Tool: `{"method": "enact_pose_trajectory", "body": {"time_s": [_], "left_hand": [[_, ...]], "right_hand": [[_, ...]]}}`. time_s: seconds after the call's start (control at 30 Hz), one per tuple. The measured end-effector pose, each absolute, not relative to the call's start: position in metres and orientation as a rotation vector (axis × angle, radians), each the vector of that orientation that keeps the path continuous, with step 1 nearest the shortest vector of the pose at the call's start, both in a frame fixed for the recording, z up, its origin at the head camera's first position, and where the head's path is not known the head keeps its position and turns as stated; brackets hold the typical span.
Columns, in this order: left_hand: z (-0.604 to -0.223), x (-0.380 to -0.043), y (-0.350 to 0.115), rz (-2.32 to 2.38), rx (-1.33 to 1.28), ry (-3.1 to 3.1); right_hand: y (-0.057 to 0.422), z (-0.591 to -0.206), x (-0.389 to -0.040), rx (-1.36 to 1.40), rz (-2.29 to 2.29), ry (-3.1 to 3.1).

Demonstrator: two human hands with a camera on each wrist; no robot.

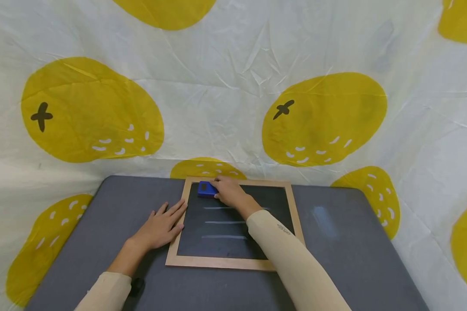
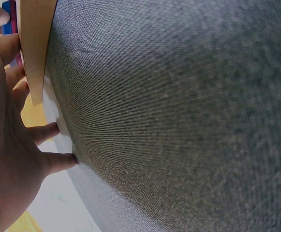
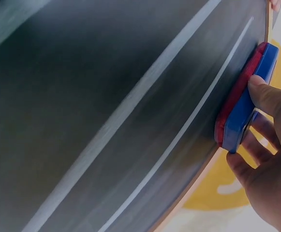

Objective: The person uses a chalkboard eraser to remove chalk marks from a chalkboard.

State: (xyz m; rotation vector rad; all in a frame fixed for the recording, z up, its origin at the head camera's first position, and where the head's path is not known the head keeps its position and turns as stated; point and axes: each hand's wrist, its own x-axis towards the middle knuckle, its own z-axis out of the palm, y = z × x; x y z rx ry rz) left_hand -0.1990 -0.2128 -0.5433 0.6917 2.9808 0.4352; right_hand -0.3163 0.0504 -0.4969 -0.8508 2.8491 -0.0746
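A small chalkboard (image 1: 225, 248) in a pale wooden frame lies on the grey table, with several white chalk lines (image 1: 225, 222) across it. My right hand (image 1: 230, 191) grips a blue eraser (image 1: 206, 189) at the board's upper left, above the topmost line. In the right wrist view, thumb and fingers hold the eraser's blue body (image 3: 246, 108), its red pad (image 3: 239, 96) against the dark surface. My left hand (image 1: 159, 226) lies spread at the board's left side, fingertips on the wooden frame (image 2: 34, 53); in its own wrist view, other fingertips reach down to the cloth.
The grey table (image 1: 225, 289) extends around the board, with a pale chalky smudge (image 1: 324, 222) to the right. A dark object (image 1: 137, 287) shows beside the left sleeve. Behind the table hangs a white sheet (image 1: 218, 108) printed with yellow fruit shapes.
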Motion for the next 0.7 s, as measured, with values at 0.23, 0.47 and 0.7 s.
{"method": "enact_pose_trajectory", "body": {"time_s": [0.23,0.47,0.7], "left_hand": [[-0.535,-0.198,-0.21,0.426,0.664,2.964],[-0.533,-0.198,-0.209,0.429,0.658,2.967],[-0.535,-0.198,-0.211,0.453,0.698,2.985]], "right_hand": [[0.031,-0.497,-0.318,-0.868,-0.038,2.867],[0.023,-0.496,-0.316,-0.858,-0.109,2.875],[0.024,-0.496,-0.314,-0.834,-0.134,2.886]]}}
